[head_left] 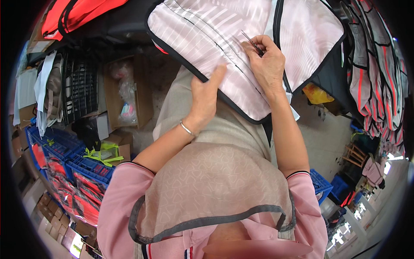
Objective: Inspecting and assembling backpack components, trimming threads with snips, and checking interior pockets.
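Observation:
A shiny pale pink garment piece (202, 41) with black bound edges lies spread in front of me, its near end over my lap. A dark seam line runs slantwise across it. My left hand (205, 97) grips its near left edge, thumb on top and the other fingers hidden beneath. Over the middle of the cloth, my right hand (268, 64) is closed round a small pointed metal tool (250, 39) with a dark handle. The tool's tip points up and left, just above the cloth; whether it touches cannot be made out. A beige apron (215, 181) covers my front.
Red cloth (86, 15) lies at the far left. Left of me stand a cardboard box (142, 93) with plastic bags, a black crate (79, 90) and blue crates (90, 166) near bagged red goods. Grey garments with orange stripes (375, 82) hang at the right, beside a yellow bag (318, 93).

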Tool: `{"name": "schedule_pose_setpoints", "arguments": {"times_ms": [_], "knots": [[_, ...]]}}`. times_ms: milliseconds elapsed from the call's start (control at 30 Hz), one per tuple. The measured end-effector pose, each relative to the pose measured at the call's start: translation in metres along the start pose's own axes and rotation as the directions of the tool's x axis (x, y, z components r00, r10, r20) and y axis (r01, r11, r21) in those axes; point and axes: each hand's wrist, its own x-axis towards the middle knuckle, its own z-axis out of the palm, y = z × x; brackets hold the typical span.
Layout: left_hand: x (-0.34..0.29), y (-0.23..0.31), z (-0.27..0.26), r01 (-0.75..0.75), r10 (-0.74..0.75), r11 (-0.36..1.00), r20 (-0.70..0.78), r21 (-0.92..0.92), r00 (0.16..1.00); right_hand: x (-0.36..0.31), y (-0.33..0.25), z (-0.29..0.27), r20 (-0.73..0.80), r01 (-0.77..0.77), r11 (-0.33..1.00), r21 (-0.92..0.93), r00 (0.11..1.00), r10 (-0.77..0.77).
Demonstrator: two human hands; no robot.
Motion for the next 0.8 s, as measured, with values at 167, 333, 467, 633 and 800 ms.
{"name": "schedule_pose_setpoints", "arguments": {"times_ms": [167, 333, 467, 633, 800], "knots": [[-0.029, -0.021, 0.002, 0.276, -0.345, 0.882, 0.125, 0.382, 0.930, 0.000, 0.006, 0.009, -0.079, 0.057, 0.998, -0.013, 0.995, -0.058], [-0.019, -0.025, -0.002, 0.182, -0.238, 0.940, 0.173, 0.288, 0.956, -0.014, -0.001, -0.024, -0.077, 0.045, 0.994, 0.097, 0.996, -0.038], [-0.018, -0.019, -0.002, 0.226, -0.267, 0.955, 0.221, 0.194, 0.938, -0.055, -0.003, -0.066, -0.133, 0.087, 0.991, 0.101, 0.988, -0.073], [-0.020, -0.009, 0.008, 0.255, -0.273, 0.961, 0.241, 0.105, 0.931, -0.090, -0.013, -0.089, -0.057, 0.273, 0.948, -0.161, 0.957, -0.285], [-0.020, -0.004, 0.012, 0.258, -0.276, 0.961, 0.250, 0.101, 0.928, -0.086, -0.010, -0.086, -0.043, 0.439, 0.803, -0.403, 0.868, -0.496]]}}
